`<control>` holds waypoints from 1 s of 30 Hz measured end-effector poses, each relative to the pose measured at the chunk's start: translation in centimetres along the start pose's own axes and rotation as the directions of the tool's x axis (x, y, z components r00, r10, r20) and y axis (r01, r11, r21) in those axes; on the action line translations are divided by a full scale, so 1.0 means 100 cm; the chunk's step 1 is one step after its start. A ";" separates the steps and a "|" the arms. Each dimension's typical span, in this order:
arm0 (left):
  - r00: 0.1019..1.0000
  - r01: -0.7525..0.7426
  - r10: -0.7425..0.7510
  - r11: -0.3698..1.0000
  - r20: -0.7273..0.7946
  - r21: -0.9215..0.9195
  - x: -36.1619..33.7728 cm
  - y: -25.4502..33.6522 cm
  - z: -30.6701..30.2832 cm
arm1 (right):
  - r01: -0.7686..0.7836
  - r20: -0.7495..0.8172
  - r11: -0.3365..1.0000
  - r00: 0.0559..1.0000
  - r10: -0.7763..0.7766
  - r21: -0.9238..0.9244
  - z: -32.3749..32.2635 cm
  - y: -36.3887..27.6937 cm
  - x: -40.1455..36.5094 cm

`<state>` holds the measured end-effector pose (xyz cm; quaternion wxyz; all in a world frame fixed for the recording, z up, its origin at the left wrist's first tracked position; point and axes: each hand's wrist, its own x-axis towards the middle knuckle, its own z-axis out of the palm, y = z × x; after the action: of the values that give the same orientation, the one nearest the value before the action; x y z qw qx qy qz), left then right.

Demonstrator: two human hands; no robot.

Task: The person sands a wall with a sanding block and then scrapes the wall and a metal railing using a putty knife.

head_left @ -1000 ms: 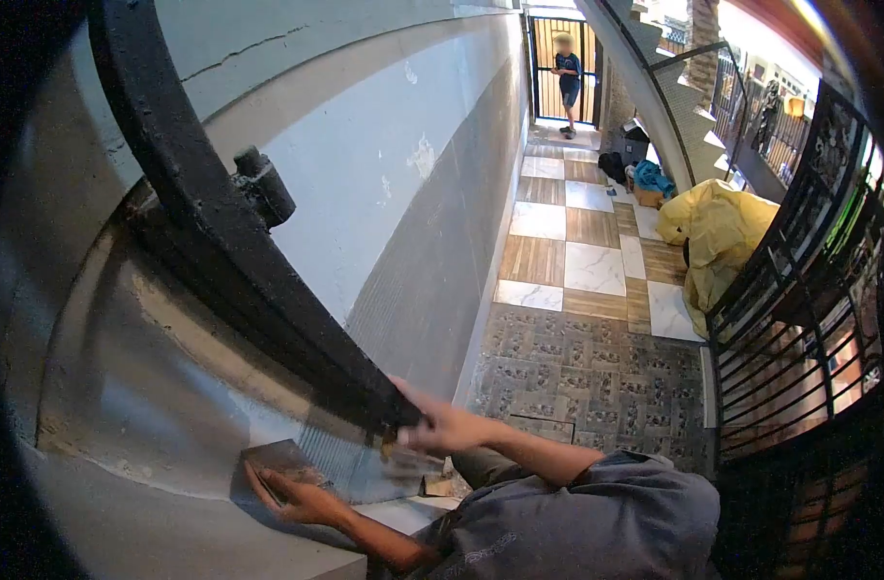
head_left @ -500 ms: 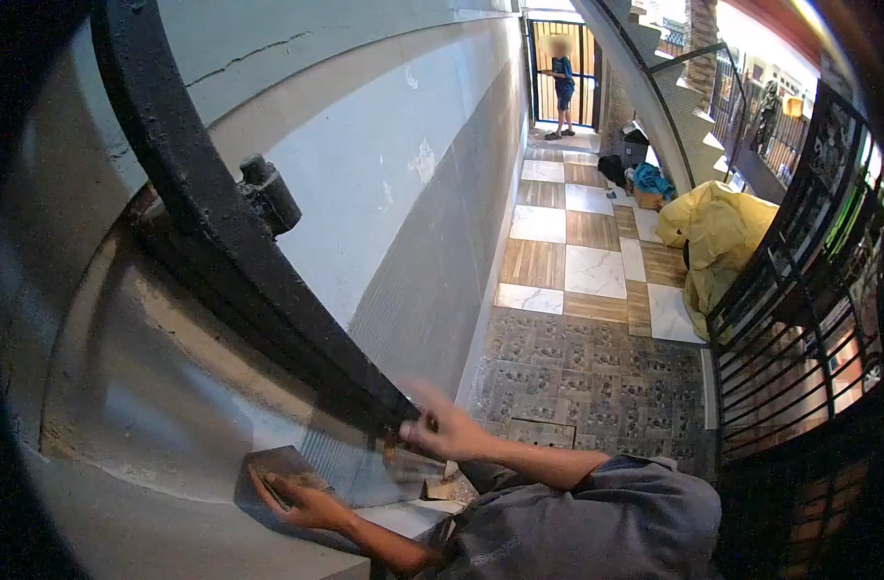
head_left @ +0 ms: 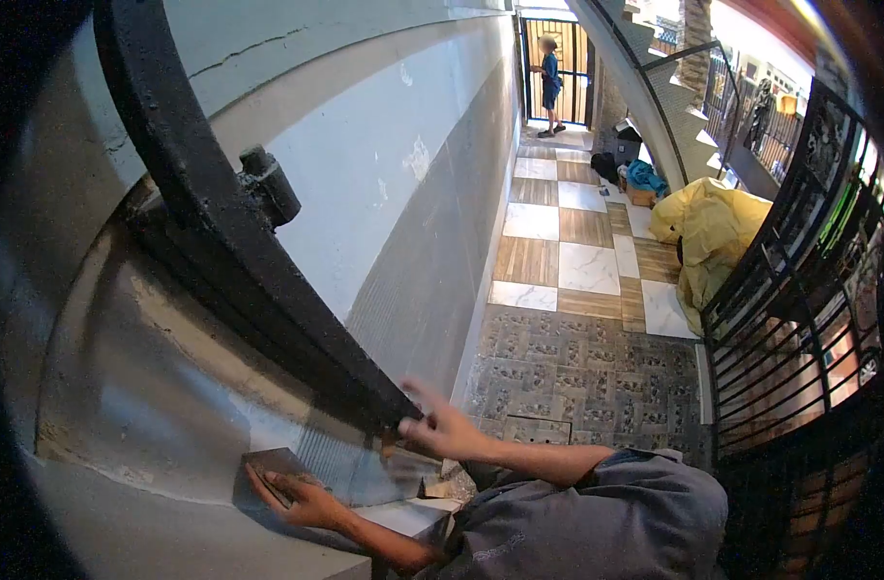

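At the lower left, my left hand (head_left: 307, 503) is closed round the edge of a dark, flat, square piece (head_left: 273, 462) that looks like a tile, held up close against the wall base. Its far side is hidden by my fingers. My right hand (head_left: 447, 431) is at the lower end of a thick black metal bar (head_left: 268, 280), fingers apart and slightly blurred, the fingertips right at the bar. Below the bar is ribbed grey adhesive (head_left: 340, 454) on the wall. A small tan piece (head_left: 440, 491) lies by the ledge beneath my right forearm.
A painted, partly grey wall (head_left: 365, 193) runs along the left. Tiled floor (head_left: 587, 268) leads to a far gate, where a person (head_left: 550, 87) stands. On the right are a yellow tarp (head_left: 708, 232), stairs (head_left: 689, 126) and a black barred gate (head_left: 780, 358).
The view has shifted slightly. My right hand's fingers have moved a little at the bar's end, while my left hand keeps its hold. The far person has turned toward the left.
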<state>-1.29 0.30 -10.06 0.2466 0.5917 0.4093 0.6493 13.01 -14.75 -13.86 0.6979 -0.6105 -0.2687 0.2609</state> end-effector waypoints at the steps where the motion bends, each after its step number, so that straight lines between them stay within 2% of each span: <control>1: 1.000 -0.016 0.016 0.999 0.005 0.034 -0.001 0.002 0.000 | 0.224 0.041 0.948 0.974 -0.221 -0.226 0.010 0.011 -0.005; 2: 1.000 -0.014 0.014 0.999 0.008 0.030 -0.001 0.000 0.002 | 0.426 0.130 0.797 0.902 -0.412 -0.428 0.014 0.010 -0.008; 3: 0.999 -0.034 0.034 0.999 0.000 0.002 0.000 -0.005 0.003 | 0.249 0.144 0.935 0.965 -0.218 -0.254 0.014 0.007 -0.012; 4: 0.999 -0.053 0.052 0.998 -0.008 -0.020 0.000 -0.011 0.001 | 0.242 0.141 0.936 0.967 -0.212 -0.256 0.013 0.005 -0.014; 5: 0.999 -0.048 0.048 0.999 -0.006 -0.019 0.001 -0.017 0.000 | 0.164 0.142 0.971 0.980 -0.140 -0.175 0.013 0.003 -0.013; 6: 0.999 -0.048 0.047 0.994 0.007 0.102 0.002 -0.022 -0.001 | 0.083 0.150 0.992 0.986 -0.069 -0.093 0.011 0.000 -0.011; 7: 0.999 -0.049 0.046 0.973 0.020 0.225 0.002 -0.026 -0.003 | 0.079 0.152 0.992 0.986 -0.065 -0.093 0.008 -0.005 -0.011; 8: 0.999 -0.048 0.044 0.972 0.022 0.231 0.000 -0.018 -0.003 | -0.004 0.174 0.996 0.985 0.019 -0.086 0.005 -0.012 -0.011; 9: 0.999 0.045 -0.043 0.975 -0.017 0.219 -0.001 -0.001 0.000 | -0.089 0.194 0.993 0.976 0.103 -0.078 0.003 -0.015 -0.011; 10: 0.990 0.137 -0.128 0.970 -0.055 0.202 -0.002 0.007 0.001 | -0.095 0.192 0.993 0.975 0.108 -0.075 0.003 -0.015 -0.011; 12: 0.987 0.161 -0.160 0.976 -0.022 0.147 0.002 -0.008 -0.001 | -0.156 -0.008 0.982 0.987 0.158 0.104 0.005 -0.010 -0.007; 13: 0.982 0.187 -0.188 0.978 0.008 0.090 0.003 -0.015 -0.003 | 0.022 -0.143 0.996 0.990 -0.010 0.081 0.010 0.007 -0.004; 14: 0.981 0.191 -0.193 0.977 0.005 0.092 0.002 -0.011 -0.004 | 0.019 -0.139 0.997 0.990 -0.008 0.078 0.011 0.001 -0.007; 16: 0.991 0.134 -0.132 0.984 -0.025 0.117 -0.001 0.003 -0.001 | 0.049 0.185 0.997 0.981 -0.060 0.065 0.013 -0.016 -0.013; 17: 0.990 0.139 -0.137 0.983 -0.031 0.119 0.000 -0.004 -0.003 | 0.047 0.192 0.997 0.980 -0.058 0.061 0.012 -0.014 -0.012; 19: 0.999 -0.013 0.003 0.980 0.052 0.198 0.005 -0.021 -0.006 | -0.087 0.192 0.994 0.976 0.099 -0.070 0.006 -0.006 -0.010; 20: 0.999 -0.011 0.002 0.980 0.047 0.198 0.004 -0.019 -0.006 | -0.085 0.197 0.994 0.976 0.098 -0.072 0.003 0.000 -0.006; 22: 0.994 0.107 -0.110 0.990 0.023 0.091 0.002 -0.013 -0.004 | -0.073 0.206 0.997 0.976 0.064 0.040 -0.002 0.010 0.002; 23: 0.994 0.105 -0.107 0.991 0.021 0.089 0.001 -0.011 -0.004 | -0.070 0.207 0.997 0.976 0.060 0.041 -0.005 0.007 0.003; 25: 0.996 0.080 -0.085 0.970 0.013 0.228 0.001 -0.007 -0.005 | -0.075 0.061 0.980 0.996 0.064 0.184 -0.011 -0.001 0.008; 26: 0.997 0.077 -0.081 0.971 0.010 0.228 0.002 -0.010 -0.004 | -0.071 0.063 0.980 0.996 0.061 0.186 -0.009 0.000 0.009; 28: 0.995 0.101 -0.102 0.991 0.005 0.082 0.002 -0.020 -0.002 | 0.062 -0.186 0.998 0.980 -0.067 -0.031 -0.004 0.007 0.007; 29: 0.995 0.100 -0.101 0.992 0.005 0.080 0.003 -0.019 -0.003 | 0.063 -0.188 0.998 0.980 -0.068 -0.031 -0.001 0.004 0.003; 30: 0.999 0.054 -0.054 0.994 0.003 0.095 0.003 -0.018 -0.002 | 0.085 0.028 0.992 0.996 -0.083 -0.090 0.002 -0.005 -0.004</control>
<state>-1.86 1.42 -11.36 0.2368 0.5935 0.4548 0.6204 12.54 -14.94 -13.41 0.6764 -0.6265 -0.3141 0.2263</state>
